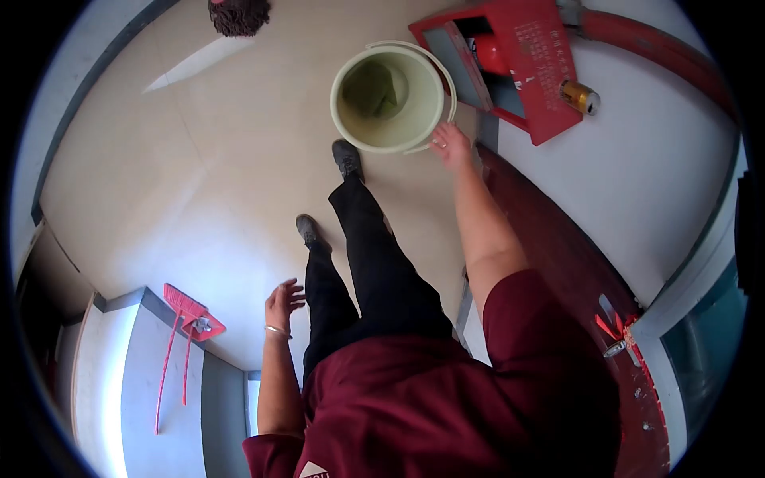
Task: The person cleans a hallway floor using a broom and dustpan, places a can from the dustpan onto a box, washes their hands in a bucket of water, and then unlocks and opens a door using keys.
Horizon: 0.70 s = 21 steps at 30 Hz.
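Observation:
A pale cream-green plastic bucket (347, 131) is at the top centre in the head view, its opening facing me. Inside lies a dark green patch, perhaps a cloth (370, 89). My right hand (451, 145) is at the bucket's lower right, its fingers closed at the bail handle (451, 72) beside the rim; the exact grip is partly hidden. My left hand (284, 306) hangs by my left leg, fingers loosely apart, with nothing in it and a bracelet at the wrist.
A red fire extinguisher cabinet (550, 88) stands against the right wall, with a gold can (580, 97) on it. A red broom (183, 299) and dustpan (204, 325) are at lower left. A mop head (239, 17) rests on the floor (215, 119) at the top.

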{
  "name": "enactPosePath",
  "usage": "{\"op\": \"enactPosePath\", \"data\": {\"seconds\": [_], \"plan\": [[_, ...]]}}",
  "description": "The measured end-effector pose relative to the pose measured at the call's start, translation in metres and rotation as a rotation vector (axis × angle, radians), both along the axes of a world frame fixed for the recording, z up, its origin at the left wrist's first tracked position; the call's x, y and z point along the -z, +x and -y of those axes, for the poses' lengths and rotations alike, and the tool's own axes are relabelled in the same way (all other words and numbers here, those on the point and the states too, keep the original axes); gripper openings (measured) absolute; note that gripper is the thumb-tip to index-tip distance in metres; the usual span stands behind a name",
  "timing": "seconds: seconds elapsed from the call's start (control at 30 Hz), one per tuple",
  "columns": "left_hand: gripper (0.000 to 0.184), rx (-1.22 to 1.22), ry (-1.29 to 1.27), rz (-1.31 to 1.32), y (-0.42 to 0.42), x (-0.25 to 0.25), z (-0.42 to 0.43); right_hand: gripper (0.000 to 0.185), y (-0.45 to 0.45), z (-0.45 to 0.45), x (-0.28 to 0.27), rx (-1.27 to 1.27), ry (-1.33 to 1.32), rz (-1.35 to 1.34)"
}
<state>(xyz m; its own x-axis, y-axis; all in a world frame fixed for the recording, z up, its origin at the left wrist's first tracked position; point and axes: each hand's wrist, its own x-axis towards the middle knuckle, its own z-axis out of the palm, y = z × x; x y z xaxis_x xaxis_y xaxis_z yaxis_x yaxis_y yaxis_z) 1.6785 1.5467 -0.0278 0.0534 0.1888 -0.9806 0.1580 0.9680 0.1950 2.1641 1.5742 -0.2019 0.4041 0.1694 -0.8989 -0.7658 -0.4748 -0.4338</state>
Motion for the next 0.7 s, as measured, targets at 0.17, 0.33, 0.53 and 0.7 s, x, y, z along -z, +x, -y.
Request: {"op": "enactPosePath", "data": {"seconds": [0.17, 0.33, 0.53, 0.7], "plan": [[0.042, -0.321, 0.059, 0.331, 0.037, -0.004, -0.049, 0.056, -0.052, -0.027, -0.082, 0.081, 0.488, -0.434], [0.055, -0.417, 0.064, 0.548, 0.072, -0.005, -0.069, 0.047, -0.122, -0.042, -0.127, -0.194, 0.555, -0.430], [0.060, -0.662, 0.115, 0.809, 0.127, 0.000, -0.056, 0.027, -0.261, -0.026, -0.211, -1.139, 0.829, 0.749], [0.063, -0.477, -0.007, 0.884, 0.148, -0.035, -0.037, 0.023, -0.245, 0.001, -0.221, -1.196, 0.481, 1.171]]}}
